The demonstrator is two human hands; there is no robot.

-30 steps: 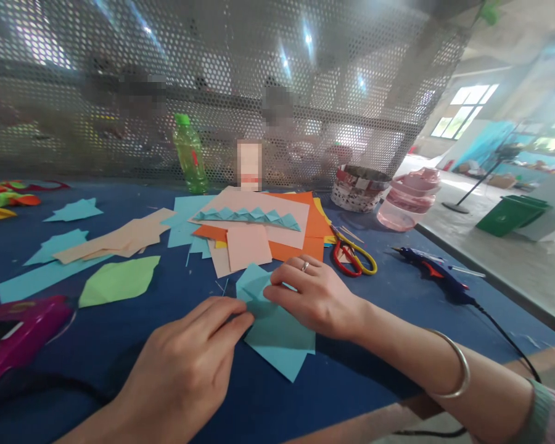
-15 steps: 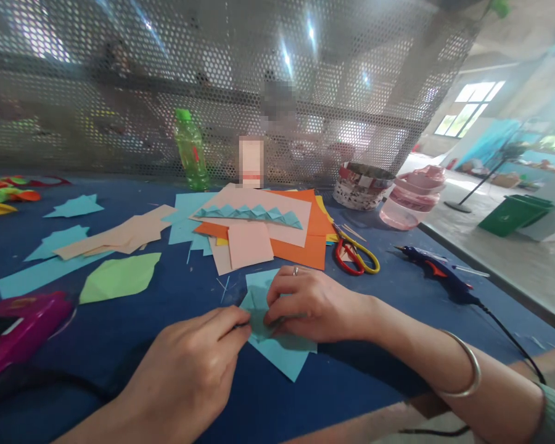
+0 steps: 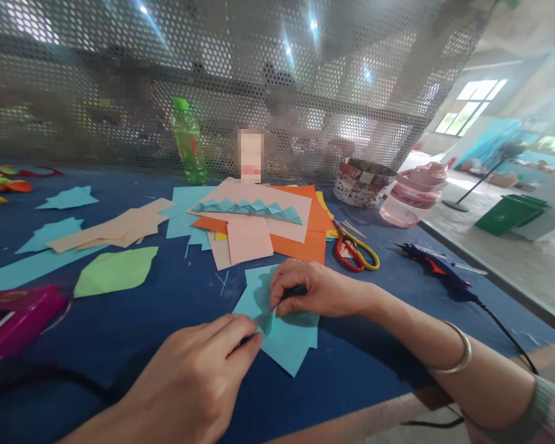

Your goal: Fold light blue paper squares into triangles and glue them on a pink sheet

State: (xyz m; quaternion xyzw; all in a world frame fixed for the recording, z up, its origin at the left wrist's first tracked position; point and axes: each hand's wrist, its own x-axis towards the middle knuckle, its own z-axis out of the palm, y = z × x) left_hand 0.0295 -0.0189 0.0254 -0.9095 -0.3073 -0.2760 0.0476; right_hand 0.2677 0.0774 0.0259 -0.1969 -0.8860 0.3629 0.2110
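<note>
A light blue sheet of paper (image 3: 287, 336) lies on the blue table (image 3: 180, 302) in front of me, partly folded. My right hand (image 3: 314, 288) is curled over its upper part, thumb and fingers pinching a raised fold. My left hand (image 3: 192, 382) rests at the sheet's left edge, its fingertips pressed together on the paper corner. A silver bangle (image 3: 457, 357) sits on my right wrist.
Behind the sheet lies a stack of orange, pink and blue paper (image 3: 277, 225) with a zigzag strip. Red-and-yellow scissors (image 3: 356, 253) and a blue glue gun (image 3: 437, 271) are to the right, a pink glue gun (image 3: 13, 320) at left, a green bottle (image 3: 188, 142) by the mesh screen.
My right hand went from lying flat on the paper to curling up and pinching a fold. The left fingertips stayed at the sheet's left edge.
</note>
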